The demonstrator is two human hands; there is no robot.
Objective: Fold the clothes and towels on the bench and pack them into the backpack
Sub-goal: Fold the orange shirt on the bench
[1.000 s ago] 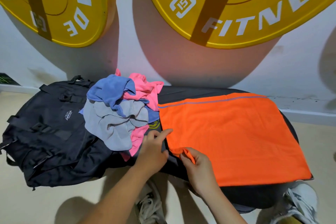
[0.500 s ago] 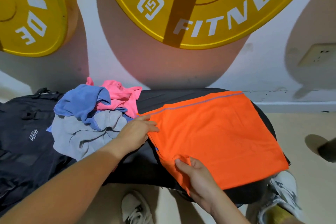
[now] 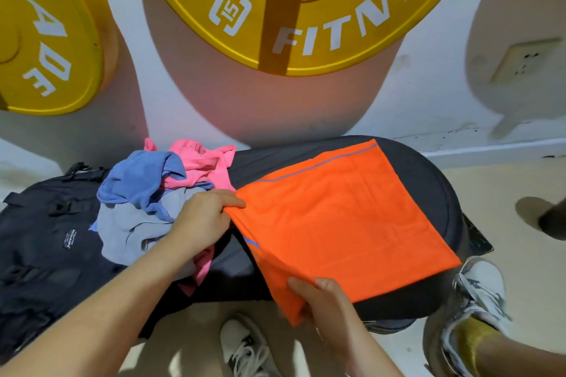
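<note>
An orange towel with a thin blue stripe lies spread on the black bench. My left hand pinches its far left corner. My right hand grips the near left corner, which hangs off the bench's front edge. Left of the towel is a crumpled heap: a blue cloth, a pink garment and a grey garment. The black backpack lies flat at the left, partly under the heap.
Two big yellow weight plates lean on the white wall behind the bench. My white sneakers stand on the beige floor below the bench's front edge. A wall socket is at the upper right.
My left hand moved from the near edge up to the towel's far left corner and pinched it. My right hand kept its hold on the near corner, whose edge has lifted off the bench.
</note>
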